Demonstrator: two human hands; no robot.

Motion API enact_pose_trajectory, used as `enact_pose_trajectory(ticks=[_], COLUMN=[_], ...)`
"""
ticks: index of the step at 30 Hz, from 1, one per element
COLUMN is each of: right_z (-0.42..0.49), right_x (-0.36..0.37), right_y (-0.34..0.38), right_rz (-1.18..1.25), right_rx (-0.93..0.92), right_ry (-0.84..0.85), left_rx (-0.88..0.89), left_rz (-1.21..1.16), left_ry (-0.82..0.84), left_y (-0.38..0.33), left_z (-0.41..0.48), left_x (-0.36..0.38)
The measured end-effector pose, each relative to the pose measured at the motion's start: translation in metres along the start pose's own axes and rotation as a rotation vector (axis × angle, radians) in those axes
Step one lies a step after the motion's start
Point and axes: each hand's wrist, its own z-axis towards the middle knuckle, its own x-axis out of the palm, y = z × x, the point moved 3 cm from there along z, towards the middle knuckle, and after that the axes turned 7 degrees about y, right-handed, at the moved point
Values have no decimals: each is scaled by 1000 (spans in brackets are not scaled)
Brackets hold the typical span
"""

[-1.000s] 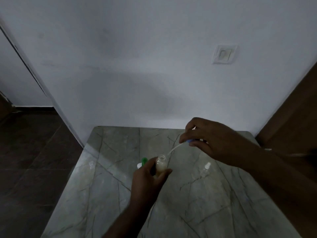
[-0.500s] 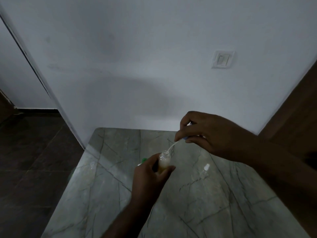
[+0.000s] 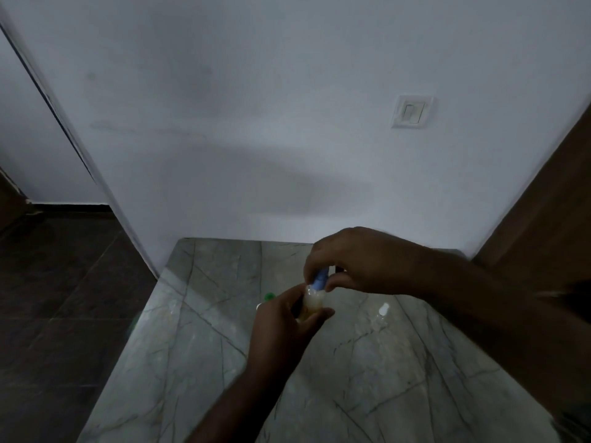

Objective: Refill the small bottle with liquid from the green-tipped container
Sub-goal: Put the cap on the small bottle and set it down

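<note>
My left hand (image 3: 284, 318) grips a small clear bottle (image 3: 311, 301) of pale yellowish liquid, held upright above the marble table (image 3: 204, 362). My right hand (image 3: 355, 260) pinches a blue cap (image 3: 319, 280) directly on the bottle's mouth; its thin white tube is out of sight. Behind my left hand, the green-tipped container (image 3: 268, 297) shows only its green tip and a bit of white body; the rest is hidden.
A small clear bottle with a white top (image 3: 382, 311) stands on the table to the right of my hands. The white wall with a light switch (image 3: 412, 111) rises behind the table. A brown wooden panel (image 3: 543, 219) stands at the right, dark floor tiles at the left.
My right hand has lowered the blue cap, sliding its white tube down into the bottle until the cap sits on the mouth. My left hand kept the bottle nearly still.
</note>
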Motion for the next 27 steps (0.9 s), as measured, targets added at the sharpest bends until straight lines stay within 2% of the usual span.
enact_pose_trajectory(ticks=[2, 6, 9, 12, 16, 18, 22, 24, 27], right_z=[3, 8, 4, 3, 8, 8, 8, 10, 11], right_x=[-1, 3, 0, -4, -7, -8, -5, -4, -4], right_y=[0, -3, 3, 6, 3, -1, 2, 1, -5], right_rz=[-52, -181, -18, -53, -237, -231, -122, -112, -169], right_rx=[22, 197, 80, -9, 82, 103, -28, -1, 72], right_ry=[13, -74, 9, 96, -65, -105, 91, 86, -23], left_rx=[12, 25, 27, 12, 41, 47, 29, 39, 66], left_rz=[33, 79, 36, 26, 51, 57, 26, 24, 22], left_ry=[10, -22, -47, -37, -48, -65, -73, -65, -62], left_y=[-1, -6, -9, -8, -7, -8, -5, -4, -4], left_z=[-1, -3, -2, -1, -2, -1, 1, 1, 2], left_x=[0, -3, -5, -5, -3, -3, -1, 0, 0])
